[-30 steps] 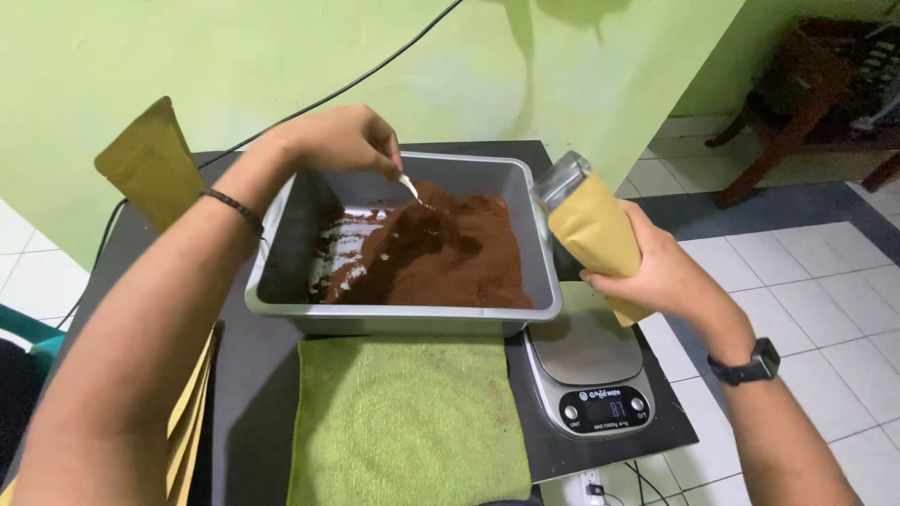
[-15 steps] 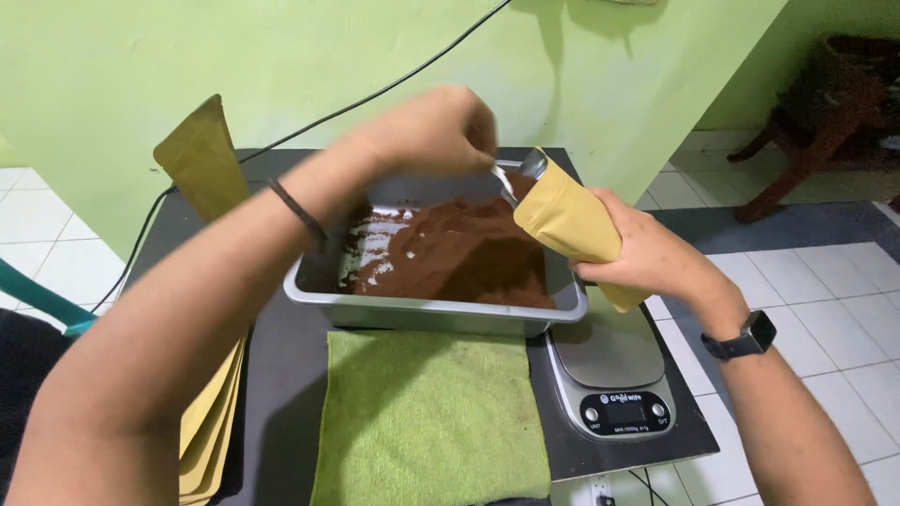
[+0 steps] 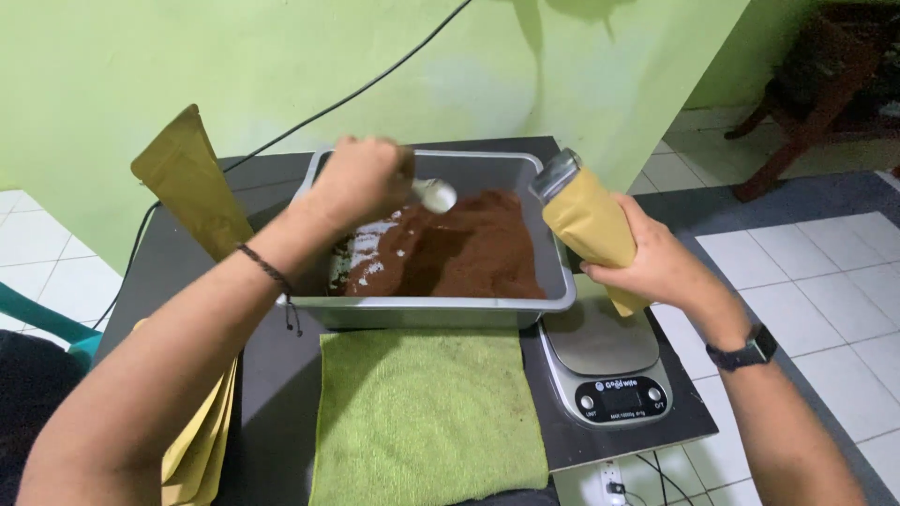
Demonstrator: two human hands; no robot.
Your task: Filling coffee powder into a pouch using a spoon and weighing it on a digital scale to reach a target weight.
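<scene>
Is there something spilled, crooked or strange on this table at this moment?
Nothing clearly spilled. The brown powder lies heaped toward the right of the metal tray, leaving bare, streaked bottom on the left. The right hand holds the yellow pouch tilted beside the tray.

Metal trays (image 3: 553, 281), centre of frame: one, holding brown powder (image 3: 469, 253). Spoons (image 3: 434, 195): one. Kraft pouches: one upright at upper left (image 3: 187, 183), one at right (image 3: 592, 225), plus a flat stack (image 3: 202, 440) at lower left (number unclear). Green cloths (image 3: 427, 417): one. Digital scales (image 3: 609, 370): one. Hands: two, left (image 3: 361, 178) and right (image 3: 656, 262).
</scene>
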